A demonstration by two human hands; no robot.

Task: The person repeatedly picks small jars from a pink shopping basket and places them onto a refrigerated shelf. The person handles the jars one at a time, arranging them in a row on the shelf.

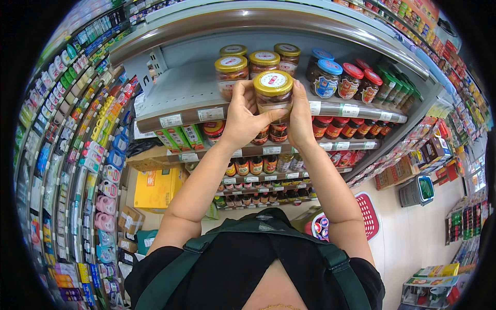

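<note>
A glass jar (274, 88) with a gold lid and dark contents is held upright between both my hands, in front of the top visible shelf. My left hand (245, 116) grips its left side, the thumb across the lower front. Along the right side lie the fingers of my right hand (301, 116). Just behind stand several like gold-lidded jars (264, 62) on the grey metal shelf (182, 87). To their right come blue-lidded jars (327, 79), red-lidded jars (350, 80) and green-capped bottles (385, 88).
Lower shelves carry sauce jars (255, 166) and green boxes (180, 137). A yellow carton (157, 188) and cardboard boxes (131, 219) stand on the floor at left. At right are a red plastic basket (367, 215) and grey baskets (412, 193). Stocked shelving (64, 162) curves along the left.
</note>
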